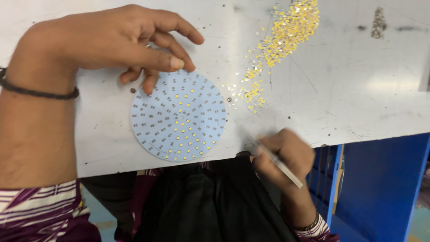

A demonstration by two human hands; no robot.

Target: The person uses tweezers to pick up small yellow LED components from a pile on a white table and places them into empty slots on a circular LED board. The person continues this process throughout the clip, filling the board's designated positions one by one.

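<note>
Round pale-blue circuit board (pixel 179 117) lies flat on the white worktable (pixel 349 89), close to the table's near edge, and I see it from above through the head camera. Its face carries rings of small pads; many toward the middle and the lower right hold tiny yellow chips, while the outer left pads show grey and bare.

My left hand (pixel 107 40) comes in from the upper left, fingers curled, with the fingertips (pixel 150 85) resting on the board's upper left rim. It pins the board rather than grasping it; nothing is enclosed in that hand. A dark band (pixel 40 92) circles the left wrist.

My right hand (pixel 282 157) sits at the table's near edge, just right of the board and apart from it. Its fingers are closed around a thin pair of metal tweezers (pixel 275 161), which runs diagonally, the tip pointing up-left toward the table surface. The hand is motion-blurred, so I cannot tell whether the tip carries anything.

A loose heap of small yellow chips (pixel 286 31) spreads across the table's upper middle, thinning into a scattered trail that reaches down near the board's right side. Below the table edge a blue frame (pixel 380 179) shows at right.
</note>
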